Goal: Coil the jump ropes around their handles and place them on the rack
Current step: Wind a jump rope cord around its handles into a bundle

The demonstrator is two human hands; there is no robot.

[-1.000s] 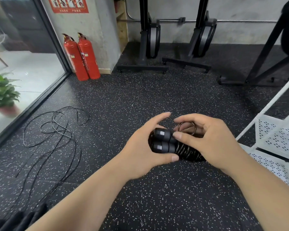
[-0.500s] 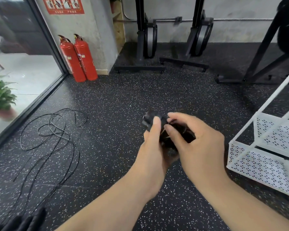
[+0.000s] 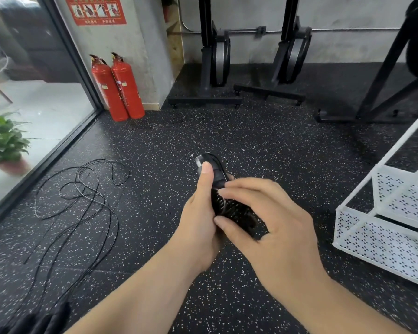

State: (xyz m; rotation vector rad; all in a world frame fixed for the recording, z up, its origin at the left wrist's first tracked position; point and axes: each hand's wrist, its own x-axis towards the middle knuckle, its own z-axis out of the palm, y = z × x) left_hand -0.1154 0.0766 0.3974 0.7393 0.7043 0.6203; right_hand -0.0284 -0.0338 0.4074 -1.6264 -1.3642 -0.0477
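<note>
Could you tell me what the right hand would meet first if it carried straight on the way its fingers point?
The coiled jump rope: the right hand seems to touch it with its fingertips now, and the left hand lies just behind.

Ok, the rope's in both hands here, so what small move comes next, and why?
Probably carry the coiled jump rope rightward to the white rack: it looks fully wound, and the left hand and right hand both grip it.

both arms reach forward. the left hand (image 3: 198, 225) and right hand (image 3: 273, 227) grip the black coiled jump rope (image 3: 218, 173), left thumb up.
</note>
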